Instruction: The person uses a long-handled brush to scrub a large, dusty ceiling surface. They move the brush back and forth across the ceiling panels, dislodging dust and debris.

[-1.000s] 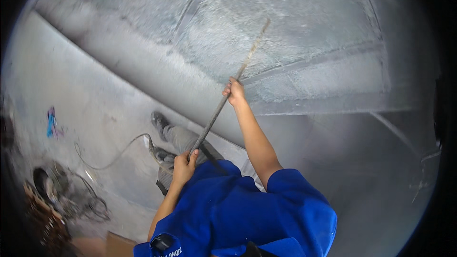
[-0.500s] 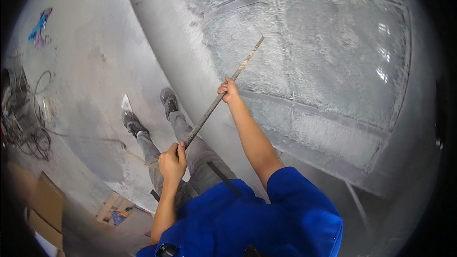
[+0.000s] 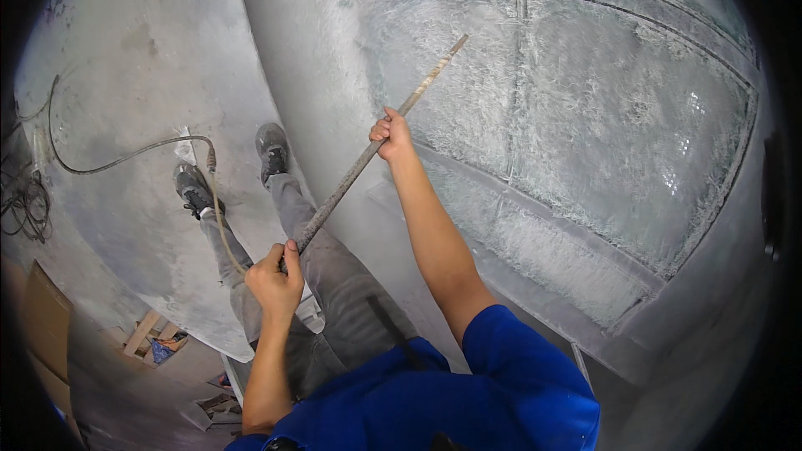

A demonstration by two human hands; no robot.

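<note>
A long thin pole [image 3: 342,186], grey and rough with a paler, stained far part, slants up and away to the right. My left hand [image 3: 277,280] is closed around its near end, thumb along the top. Farther up, my right hand [image 3: 391,132] wraps its fingers around the middle. The tip sits over a wide panel [image 3: 468,100] covered in whitish, fibrous matting with raised ribs; whether it touches cannot be told. A thin tan hose [image 3: 219,209] runs to my left hand, where its end is hidden.
A dark cable or hose [image 3: 125,154] curves over the grey floor and joins the tan one by my shoes [image 3: 194,190]. Coiled cables [image 3: 32,209] lie at the far left. Lower left are a cardboard box [image 3: 46,317] and a wooden pallet [image 3: 144,332].
My view has shifted, and both hands sit slightly farther left with the pole still gripped. The pole's tip lies a little farther up the panel. The hose now shows in a raised curve.
</note>
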